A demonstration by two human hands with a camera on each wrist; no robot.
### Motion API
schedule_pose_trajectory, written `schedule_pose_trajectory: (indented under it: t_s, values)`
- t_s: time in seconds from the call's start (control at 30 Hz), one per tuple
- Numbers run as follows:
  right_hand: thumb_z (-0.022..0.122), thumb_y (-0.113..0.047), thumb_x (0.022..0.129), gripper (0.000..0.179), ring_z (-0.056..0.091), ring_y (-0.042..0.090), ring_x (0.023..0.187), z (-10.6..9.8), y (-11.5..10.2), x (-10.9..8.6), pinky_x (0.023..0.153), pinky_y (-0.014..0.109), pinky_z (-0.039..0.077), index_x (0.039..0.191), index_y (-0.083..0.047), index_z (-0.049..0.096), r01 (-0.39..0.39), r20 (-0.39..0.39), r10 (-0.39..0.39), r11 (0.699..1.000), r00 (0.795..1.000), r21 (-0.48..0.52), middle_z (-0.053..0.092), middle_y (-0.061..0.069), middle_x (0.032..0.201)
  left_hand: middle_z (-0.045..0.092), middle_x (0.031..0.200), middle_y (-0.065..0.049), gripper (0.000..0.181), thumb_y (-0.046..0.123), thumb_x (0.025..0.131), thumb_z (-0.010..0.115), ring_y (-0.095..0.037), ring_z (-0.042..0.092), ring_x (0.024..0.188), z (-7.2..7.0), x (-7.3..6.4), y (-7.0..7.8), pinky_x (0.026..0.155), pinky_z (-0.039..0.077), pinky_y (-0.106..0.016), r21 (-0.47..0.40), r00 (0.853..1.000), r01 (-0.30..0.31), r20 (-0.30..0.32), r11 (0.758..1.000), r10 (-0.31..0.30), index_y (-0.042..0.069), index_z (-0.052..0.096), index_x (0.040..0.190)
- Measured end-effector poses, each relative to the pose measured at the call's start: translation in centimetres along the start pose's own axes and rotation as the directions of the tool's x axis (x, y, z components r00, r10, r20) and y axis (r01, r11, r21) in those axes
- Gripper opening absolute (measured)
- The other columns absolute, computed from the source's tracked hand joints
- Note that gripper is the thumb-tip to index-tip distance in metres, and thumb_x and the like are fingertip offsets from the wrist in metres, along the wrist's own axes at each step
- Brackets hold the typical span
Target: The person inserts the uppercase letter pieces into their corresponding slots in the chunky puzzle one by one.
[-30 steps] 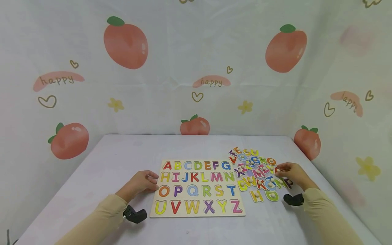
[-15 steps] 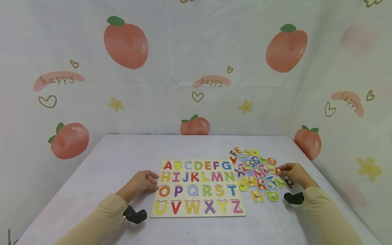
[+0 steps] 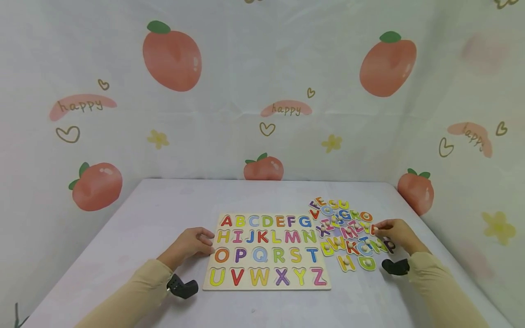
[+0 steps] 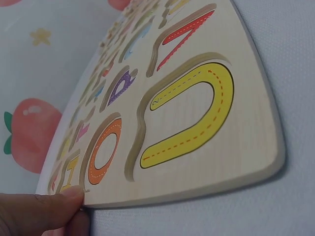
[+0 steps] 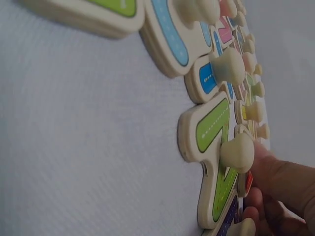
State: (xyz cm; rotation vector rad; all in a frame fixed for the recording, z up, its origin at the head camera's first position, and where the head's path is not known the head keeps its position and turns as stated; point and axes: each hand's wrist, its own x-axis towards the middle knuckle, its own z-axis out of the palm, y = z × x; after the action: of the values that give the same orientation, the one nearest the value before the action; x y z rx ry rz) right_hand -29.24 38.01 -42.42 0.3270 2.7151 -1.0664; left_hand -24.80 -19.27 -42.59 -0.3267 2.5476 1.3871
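A wooden alphabet puzzle board [image 3: 249, 259] with recessed, coloured letters from A to Z lies flat on the table. My left hand [image 3: 188, 243] holds its left edge; in the left wrist view the thumb [image 4: 71, 196] lies on the rim beside the orange O, with a finger below it. To the board's right is a cluster of loose letter pieces with round knobs. At the cluster's right side my right hand [image 3: 395, 233] pinches a red letter piece [image 3: 373, 229]. The right wrist view shows only a red sliver of it, mostly hidden behind a green N piece [image 5: 212, 132].
A purple P piece [image 3: 389, 246] lies just below my right fingers. Yellow H [image 3: 346, 263] and green D [image 3: 367, 263] pieces lie nearest the front. Behind the white table [image 3: 184, 196] hangs a peach-printed cloth [image 3: 229, 68].
My right fingertips have shifted slightly right at the red letter piece, so more of it shows. My left hand stays at the board's edge. The head view has shifted a little.
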Motion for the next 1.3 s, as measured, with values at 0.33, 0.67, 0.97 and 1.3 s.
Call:
schedule_pose_trajectory:
  t_s: [0.33,0.67,0.97,1.3]
  values:
    - [0.064,-0.024,0.092,0.043,0.054,0.035,0.1,-0.8,-1.5,-1.3,0.081,0.044,0.045,0.118,0.01,0.058,0.117,-0.121,-0.115,0.993,0.986,0.005,0.062,0.027,0.112,0.067,0.086,-0.007,0.043,0.001,0.074,0.078,-0.017,0.06,0.074,0.0,-0.1,0.2,0.067,0.052,-0.027,0.009,1.0,-0.006,0.002,1.0,0.006,-0.001,0.061,0.113]
    - [0.064,-0.033,0.092,0.047,0.052,0.04,0.116,0.6,-8.1,-2.1,0.098,0.059,0.038,0.121,0.004,0.059,0.258,-0.085,-0.252,0.963,0.964,0.07,0.059,0.025,0.124,0.067,0.088,-0.008,0.044,0.004,0.075,0.079,-0.017,0.061,0.076,-0.2,0.1,-0.1,0.067,0.053,-0.027,0.024,1.0,-0.029,0.006,0.999,0.029,-0.001,0.061,0.114]
    - [0.068,-0.028,0.09,0.033,0.061,0.03,0.106,5.0,-15.5,-3.5,0.095,0.049,0.046,0.112,-0.004,0.065,0.365,-0.058,-0.36,0.921,0.931,0.136,0.064,0.014,0.115,0.068,0.086,-0.007,0.043,0.004,0.075,0.079,-0.016,0.06,0.075,-0.2,0.1,0.0,0.066,0.051,-0.026,0.019,0.999,-0.029,0.015,0.999,0.029,0.0,0.061,0.113]
    - [0.074,-0.019,0.085,0.014,0.066,0.017,0.086,13.3,-22.0,-4.9,0.083,0.043,0.052,0.095,-0.009,0.07,0.441,-0.004,-0.449,0.876,0.893,0.194,0.068,0.004,0.096,0.068,0.086,-0.007,0.042,0.002,0.074,0.079,-0.016,0.06,0.074,-0.2,0.0,-0.1,0.065,0.051,-0.026,0.01,1.0,-0.021,0.014,1.0,0.021,0.0,0.062,0.113]
